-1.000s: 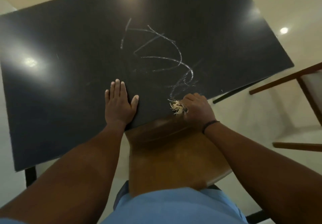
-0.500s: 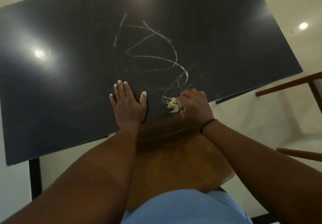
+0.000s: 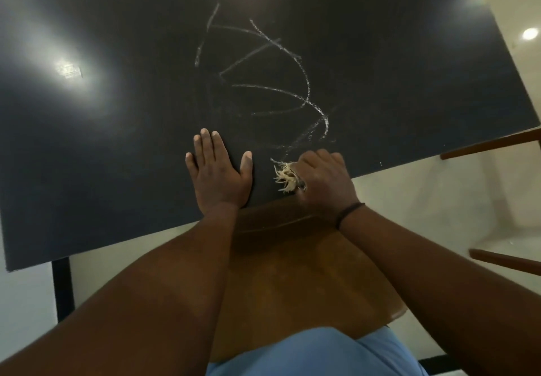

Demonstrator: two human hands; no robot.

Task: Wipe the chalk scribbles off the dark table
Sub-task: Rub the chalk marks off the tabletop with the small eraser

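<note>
White chalk scribbles [image 3: 304, 89] loop across the middle of the dark table [image 3: 117, 141], running down toward its near edge. My left hand [image 3: 218, 175] lies flat on the tabletop, fingers apart and empty, just left of the lowest marks. My right hand [image 3: 323, 184] is closed on a frayed pale cloth [image 3: 285, 178], whose loose threads stick out to the left. It presses the cloth onto the table at the bottom end of the scribbles, near the edge.
A wooden chair seat [image 3: 292, 282] sits under the table's near edge, in front of my blue-clothed body. Another wooden chair frame [image 3: 494, 144] stands at the right. A black table leg [image 3: 63, 288] drops at the lower left. Pale floor surrounds the table.
My right hand with the cloth has shifted slightly up the table toward the lowest scribble. The left hand stays flat in place. The camera view has tilted a little.
</note>
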